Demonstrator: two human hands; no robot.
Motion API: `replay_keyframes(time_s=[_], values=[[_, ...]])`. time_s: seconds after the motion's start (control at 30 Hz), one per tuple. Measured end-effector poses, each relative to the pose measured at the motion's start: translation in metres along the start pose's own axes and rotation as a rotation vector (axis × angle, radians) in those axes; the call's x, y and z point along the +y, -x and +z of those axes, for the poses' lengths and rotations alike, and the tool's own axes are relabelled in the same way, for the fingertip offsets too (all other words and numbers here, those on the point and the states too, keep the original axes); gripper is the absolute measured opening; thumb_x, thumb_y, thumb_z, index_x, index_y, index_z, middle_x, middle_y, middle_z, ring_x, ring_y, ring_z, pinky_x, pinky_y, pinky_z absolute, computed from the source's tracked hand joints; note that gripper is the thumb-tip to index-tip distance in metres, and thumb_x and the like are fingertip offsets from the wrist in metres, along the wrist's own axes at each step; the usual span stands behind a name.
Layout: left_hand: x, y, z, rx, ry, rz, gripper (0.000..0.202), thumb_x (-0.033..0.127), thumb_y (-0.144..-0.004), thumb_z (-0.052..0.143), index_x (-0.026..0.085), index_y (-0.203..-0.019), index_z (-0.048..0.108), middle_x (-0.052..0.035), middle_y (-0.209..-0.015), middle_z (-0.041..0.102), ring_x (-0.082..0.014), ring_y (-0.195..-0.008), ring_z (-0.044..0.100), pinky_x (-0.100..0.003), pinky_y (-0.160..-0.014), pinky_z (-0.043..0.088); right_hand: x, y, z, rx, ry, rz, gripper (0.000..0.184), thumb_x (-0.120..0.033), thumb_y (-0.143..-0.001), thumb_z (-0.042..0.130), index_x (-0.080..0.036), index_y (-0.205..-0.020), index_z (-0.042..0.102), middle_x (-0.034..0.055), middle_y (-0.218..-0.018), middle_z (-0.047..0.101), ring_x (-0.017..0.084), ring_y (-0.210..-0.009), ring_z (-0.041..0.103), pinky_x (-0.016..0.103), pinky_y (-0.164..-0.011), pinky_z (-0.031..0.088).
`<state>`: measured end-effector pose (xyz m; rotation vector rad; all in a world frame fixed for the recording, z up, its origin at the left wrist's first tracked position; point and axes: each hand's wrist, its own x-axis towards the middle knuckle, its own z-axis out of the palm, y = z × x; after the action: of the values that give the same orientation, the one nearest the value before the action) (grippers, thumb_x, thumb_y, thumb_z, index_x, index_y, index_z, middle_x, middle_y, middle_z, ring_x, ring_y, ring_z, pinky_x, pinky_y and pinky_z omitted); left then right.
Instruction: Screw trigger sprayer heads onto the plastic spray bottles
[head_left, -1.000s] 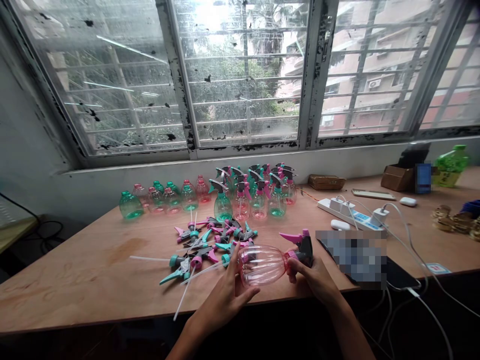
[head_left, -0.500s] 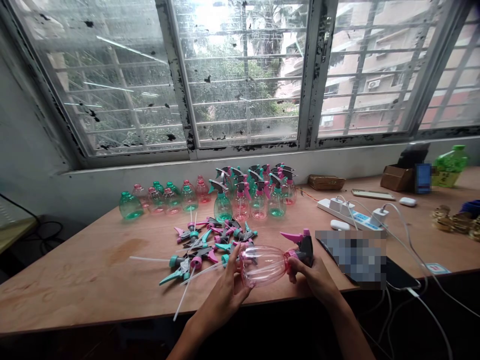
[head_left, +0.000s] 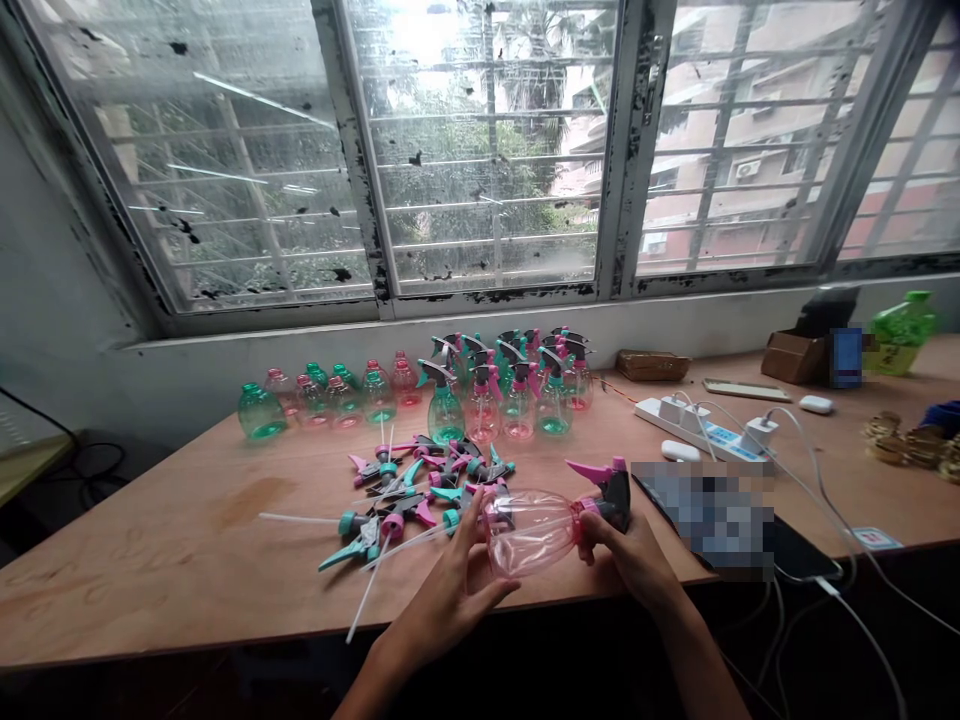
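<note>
fingers (head_left: 469,524) gripping, left hand (head_left: 451,588) on pink bottle (head_left: 532,532), right hand (head_left: 630,552) on its spray head (head_left: 617,494)

A: ok where's everything sitting?
B: spray bottle (head_left: 532,537)'s being held sideways between the left hand (head_left: 457,585) and right hand (head_left: 628,555), loose spray heads (head_left: 409,505) are lying on the table (head_left: 187,530) behind and left of it
A: and behind those?
B: assembled bottles (head_left: 518,408) are standing there, bare bottles (head_left: 344,402) are standing left of them, power strip (head_left: 697,434)'s sitting off right

One held bottle (head_left: 532,545); open bottles (head_left: 262,412) — at least seven; front-row spray bottles (head_left: 484,412) — four; two white cases (head_left: 680,451).
</note>
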<state>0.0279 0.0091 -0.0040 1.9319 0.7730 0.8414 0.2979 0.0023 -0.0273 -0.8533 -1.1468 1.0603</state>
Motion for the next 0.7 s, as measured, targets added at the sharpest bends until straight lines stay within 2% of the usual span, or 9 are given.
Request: replay_keyframes(time_s=[0.07,0.13,0.3,0.4,0.47,0.57,0.63,0.7], values=[[-0.003,0.000,0.002,0.020,0.040,0.009,0.097,0.035,-0.096,0.067,0.043,-0.162,-0.003,-0.0059,-0.174,0.011,-0.0325,-0.149,0.042,-0.052,-0.123,0.034,0.001,-0.001,0.000,0.007,-0.003,0.006,0.038,-0.053,-0.082,0.081,-0.018,-0.090,0.070,0.0025,-0.060,0.070,0.020,-0.049,0.061,0.032,-0.052,0.050],[-0.004,-0.001,0.004,0.045,0.044,0.011,0.094,0.034,-0.097,0.065,0.043,-0.162,-0.002,-0.0048,-0.174,0.012,-0.0322,-0.152,0.037,-0.052,-0.123,0.033,0.001,-0.001,0.000,-0.005,0.010,0.010,0.039,-0.055,-0.081,0.081,-0.018,-0.085,0.070,0.0028,-0.059,0.070,0.020,-0.048,0.061,0.032,-0.051,0.049],[0.005,0.000,0.001,0.021,-0.014,-0.027,0.110,0.038,-0.091,0.073,0.037,-0.162,-0.011,-0.0105,-0.172,0.022,-0.0353,-0.153,0.033,-0.058,-0.126,0.024,-0.002,-0.001,0.001,-0.042,-0.005,0.007,0.036,-0.052,-0.082,0.081,-0.017,-0.082,0.070,0.0026,-0.058,0.069,0.018,-0.048,0.060,0.030,-0.051,0.048],[0.008,0.001,-0.001,0.028,-0.039,-0.025,0.103,0.042,-0.093,0.070,0.033,-0.164,-0.003,-0.0104,-0.172,0.022,-0.0362,-0.157,0.024,-0.058,-0.127,0.018,-0.002,0.001,0.001,-0.070,-0.020,0.006,0.034,-0.048,-0.083,0.082,-0.017,-0.085,0.069,0.0024,-0.058,0.069,0.019,-0.050,0.061,0.030,-0.051,0.049],[0.006,0.000,-0.001,0.025,-0.028,-0.004,0.101,0.042,-0.093,0.070,0.034,-0.164,-0.001,-0.0098,-0.172,0.020,-0.0354,-0.155,0.028,-0.055,-0.127,0.024,-0.001,0.001,0.000,-0.059,-0.024,0.005,0.032,-0.046,-0.083,0.082,-0.017,-0.089,0.069,0.0025,-0.061,0.070,0.019,-0.051,0.061,0.031,-0.052,0.050],[-0.001,0.000,0.001,0.009,0.042,0.015,0.101,0.039,-0.095,0.068,0.038,-0.163,-0.006,-0.0098,-0.172,0.021,-0.0324,-0.147,0.045,-0.051,-0.122,0.036,0.002,0.001,0.000,-0.033,-0.024,0.000,0.031,-0.046,-0.086,0.080,-0.017,-0.092,0.070,0.0024,-0.061,0.071,0.018,-0.052,0.060,0.031,-0.053,0.050],[-0.005,0.000,0.002,0.022,0.050,0.014,0.097,0.038,-0.097,0.065,0.039,-0.162,-0.007,-0.0099,-0.170,0.026,-0.0308,-0.144,0.049,-0.050,-0.122,0.036,0.004,0.001,-0.001,-0.040,-0.019,-0.002,0.031,-0.046,-0.088,0.078,-0.016,-0.088,0.070,0.0024,-0.060,0.069,0.019,-0.053,0.060,0.030,-0.053,0.050],[-0.007,0.000,0.002,0.038,0.012,0.009,0.098,0.038,-0.097,0.066,0.038,-0.163,-0.006,-0.0100,-0.169,0.029,-0.0317,-0.146,0.046,-0.052,-0.123,0.034,0.005,0.001,-0.001,-0.046,-0.013,-0.004,0.030,-0.046,-0.089,0.077,-0.016,-0.087,0.071,0.0024,-0.060,0.069,0.018,-0.053,0.060,0.030,-0.054,0.049]])
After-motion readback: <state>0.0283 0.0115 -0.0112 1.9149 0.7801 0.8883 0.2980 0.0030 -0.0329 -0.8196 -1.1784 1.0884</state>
